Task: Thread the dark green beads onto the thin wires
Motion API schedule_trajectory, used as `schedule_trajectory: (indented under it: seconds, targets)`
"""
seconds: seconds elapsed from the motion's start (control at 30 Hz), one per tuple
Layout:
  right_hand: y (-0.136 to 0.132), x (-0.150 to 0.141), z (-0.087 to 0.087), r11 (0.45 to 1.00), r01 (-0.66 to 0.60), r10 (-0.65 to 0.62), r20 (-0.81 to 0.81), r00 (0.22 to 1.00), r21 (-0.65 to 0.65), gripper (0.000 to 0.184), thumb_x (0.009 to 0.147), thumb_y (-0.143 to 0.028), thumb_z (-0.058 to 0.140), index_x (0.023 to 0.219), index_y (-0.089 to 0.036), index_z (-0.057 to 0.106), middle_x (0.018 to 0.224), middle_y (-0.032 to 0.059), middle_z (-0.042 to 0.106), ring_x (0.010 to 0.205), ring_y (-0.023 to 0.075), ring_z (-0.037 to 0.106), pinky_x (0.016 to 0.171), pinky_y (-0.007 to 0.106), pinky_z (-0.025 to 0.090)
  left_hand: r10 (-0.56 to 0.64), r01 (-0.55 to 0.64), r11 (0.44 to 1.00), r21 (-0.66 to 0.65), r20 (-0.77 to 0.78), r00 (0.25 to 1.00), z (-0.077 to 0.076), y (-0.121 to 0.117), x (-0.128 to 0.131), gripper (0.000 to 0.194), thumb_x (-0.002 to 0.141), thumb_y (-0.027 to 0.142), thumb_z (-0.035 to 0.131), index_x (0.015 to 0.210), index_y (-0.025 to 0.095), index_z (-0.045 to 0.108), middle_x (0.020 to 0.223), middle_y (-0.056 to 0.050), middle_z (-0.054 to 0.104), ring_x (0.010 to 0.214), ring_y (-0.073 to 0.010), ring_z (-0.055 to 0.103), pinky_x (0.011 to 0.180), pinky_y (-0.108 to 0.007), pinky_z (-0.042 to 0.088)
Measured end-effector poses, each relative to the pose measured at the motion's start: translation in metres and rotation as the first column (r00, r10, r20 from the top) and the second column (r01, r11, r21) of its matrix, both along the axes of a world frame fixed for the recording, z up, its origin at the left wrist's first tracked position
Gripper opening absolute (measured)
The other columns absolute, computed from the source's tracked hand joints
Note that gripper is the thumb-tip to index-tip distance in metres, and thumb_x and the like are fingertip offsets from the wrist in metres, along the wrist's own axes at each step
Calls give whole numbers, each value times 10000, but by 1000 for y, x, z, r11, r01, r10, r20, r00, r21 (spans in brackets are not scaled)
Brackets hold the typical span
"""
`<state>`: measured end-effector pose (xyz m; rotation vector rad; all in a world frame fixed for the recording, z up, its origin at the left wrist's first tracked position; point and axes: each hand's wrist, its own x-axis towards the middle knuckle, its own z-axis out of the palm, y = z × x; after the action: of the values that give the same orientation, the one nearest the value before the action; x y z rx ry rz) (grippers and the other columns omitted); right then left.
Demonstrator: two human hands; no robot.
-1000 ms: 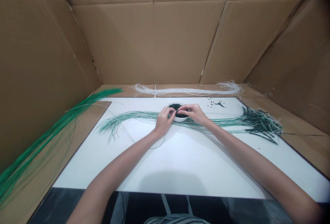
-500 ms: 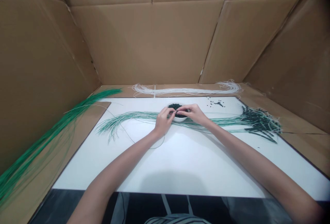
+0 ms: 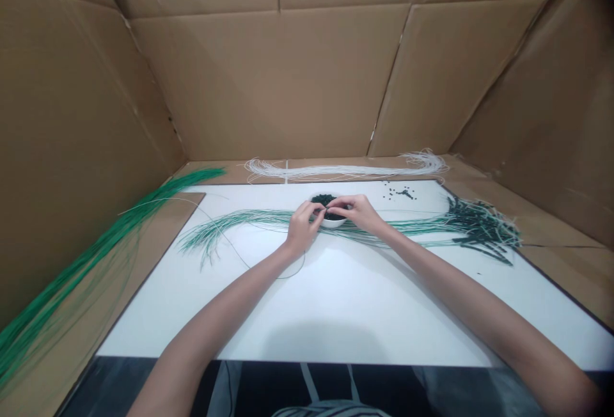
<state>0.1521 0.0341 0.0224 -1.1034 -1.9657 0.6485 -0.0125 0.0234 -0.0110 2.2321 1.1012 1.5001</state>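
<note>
My left hand and my right hand meet over a small white bowl of dark green beads at the middle of the white board. Both hands are pinched, fingertips almost touching. The left pinches a thin pale string that loops out to the left and under the wrist. The right pinches something tiny and dark, probably a bead. A bundle of green-and-white strands lies across the board behind the hands, ending in a pile of dark beaded ends at the right.
Cardboard walls enclose the space on three sides. White strings lie along the back. A long sheaf of bright green strands runs down the left cardboard. Loose beads are scattered at back right.
Both hands stay pinched over the bowl with only slight finger shifts. The view has tilted a little.
</note>
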Motion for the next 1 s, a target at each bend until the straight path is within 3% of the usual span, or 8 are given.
schedule_trajectory:
  seconds: [0.37,0.73,1.0]
  targets:
    - [-2,-1,4,999,-26,25,22,999,23,277,698,-384,540,785,-155,669,774,44,671,687,167,590,639,255,446,16,-16,1000,-17,6,1000,0,0,-1,113,806,229,451,821,177,550,766,-13,549,663,-98,500,618,-210,386]
    - [-4,-4,5,997,24,-31,86,996,80,240,716,-354,517,750,-162,657,715,30,662,609,137,562,608,237,435,20,-20,1000,-7,-17,1000,-1,1,0,191,821,217,412,902,183,582,756,-26,570,647,-110,502,607,-228,397]
    - [-4,-2,9,995,-51,44,82,996,81,248,734,-356,500,752,-154,643,724,37,647,631,135,557,589,223,427,2,-2,1000,-11,-9,1000,0,0,-2,151,797,255,473,883,180,571,759,-19,555,626,-98,487,605,-221,392]
